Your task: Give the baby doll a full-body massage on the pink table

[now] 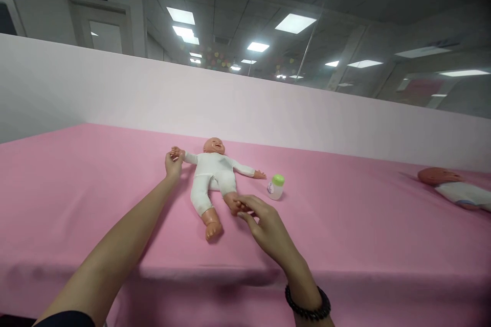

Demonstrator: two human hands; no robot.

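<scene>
Baby doll: the smiling doll (214, 171) lies face up left of the middle of the surface, head toward the far edge and feet toward the near edge, in a white long-sleeved suit with bare hands and lower legs; its arms are spread and its legs apart.
Left hand: the person's left hand (174, 165) is clamped on the doll's hand, thumb and fingers around it, on the doll's side nearer the surface's left corner.
Right hand: the person's right hand (268, 222) touches the doll's foot nearer the right end, fingertips and thumb set about the toes; whether they close firmly on it I cannot tell.
Wrist: a black beaded bracelet (308, 311) circles the right wrist.
Bottle: a small translucent bottle (275, 188) with a lime-green cap stands upright just beside the doll's other hand, toward the right end.
Second doll: another doll (464, 195), in white with a bit of blue, lies well apart toward the right end near the far edge, partly out of view.
Surface: pink cloth (364, 230) covers it and hangs over the near edge.
Behind: a white panel (245, 107) rises along the far edge, below glass (261, 20) showing lit ceiling panels.
</scene>
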